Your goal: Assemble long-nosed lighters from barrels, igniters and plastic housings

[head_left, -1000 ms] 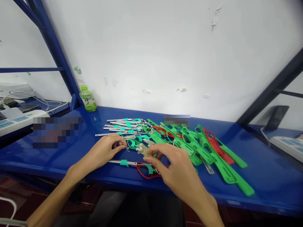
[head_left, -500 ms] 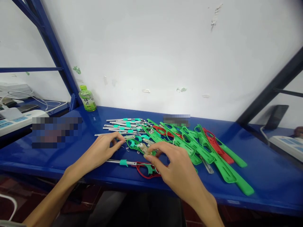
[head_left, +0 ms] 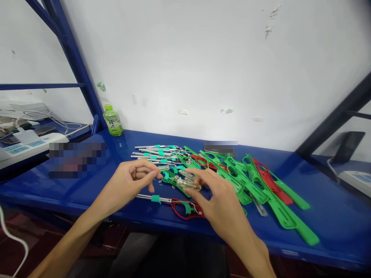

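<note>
My right hand (head_left: 216, 193) grips a clear plastic lighter fuel tank (head_left: 185, 183) between thumb and fingers, its valve end pointing left. My left hand (head_left: 137, 177) is closed in a pinch to the left of the tank; what its fingertips hold, if anything, is too small to make out. Under and between the hands lies a green lighter shell half (head_left: 182, 190) with a teal trigger (head_left: 165, 177). Nearer the front edge, a red lighter shell half (head_left: 179, 211) holds a silver metal tube (head_left: 145, 197) with a teal collar (head_left: 155, 199).
Behind my hands lie several metal tubes (head_left: 140, 154) with teal parts. Green shell halves (head_left: 278, 208) and a red one (head_left: 271, 181) are heaped to the right. A green drink bottle (head_left: 113, 120) stands at the back left. Power strips (head_left: 37, 144) sit beyond the bench sides.
The tank in my right hand has turned and shows more of its length. A lower finger of my left hand now reaches down. The whole view has shifted slightly.
</note>
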### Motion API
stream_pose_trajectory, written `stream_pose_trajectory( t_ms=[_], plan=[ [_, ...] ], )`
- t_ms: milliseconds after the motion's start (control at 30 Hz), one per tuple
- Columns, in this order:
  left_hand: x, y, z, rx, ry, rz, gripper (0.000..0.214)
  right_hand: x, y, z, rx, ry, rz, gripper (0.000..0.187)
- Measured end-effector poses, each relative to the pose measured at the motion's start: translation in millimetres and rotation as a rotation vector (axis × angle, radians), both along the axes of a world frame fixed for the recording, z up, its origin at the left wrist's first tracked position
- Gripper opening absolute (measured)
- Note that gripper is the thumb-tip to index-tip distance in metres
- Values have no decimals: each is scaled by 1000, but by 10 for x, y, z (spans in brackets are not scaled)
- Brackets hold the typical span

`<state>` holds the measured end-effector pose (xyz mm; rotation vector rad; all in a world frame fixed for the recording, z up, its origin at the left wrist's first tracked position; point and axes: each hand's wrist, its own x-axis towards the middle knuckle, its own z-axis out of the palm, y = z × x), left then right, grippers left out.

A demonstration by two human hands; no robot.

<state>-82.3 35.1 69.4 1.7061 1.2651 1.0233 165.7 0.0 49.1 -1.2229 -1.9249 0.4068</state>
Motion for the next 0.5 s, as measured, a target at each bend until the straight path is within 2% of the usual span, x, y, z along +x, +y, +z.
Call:
stream_pose_trajectory(
  t_ms=[133, 267, 500],
  plan=[
    [47, -87, 8, -31, -33, -31, 34, -9, -9, 10, 1, 3, 25, 16],
    [125, -137, -27, -39, -62, -58, 37, -35, -27, 8, 15, 39, 22, 9],
    [244, -187, -59, -100, -130, -130, 40, -23, -50, 15, -13, 27, 12, 16]
  ],
)
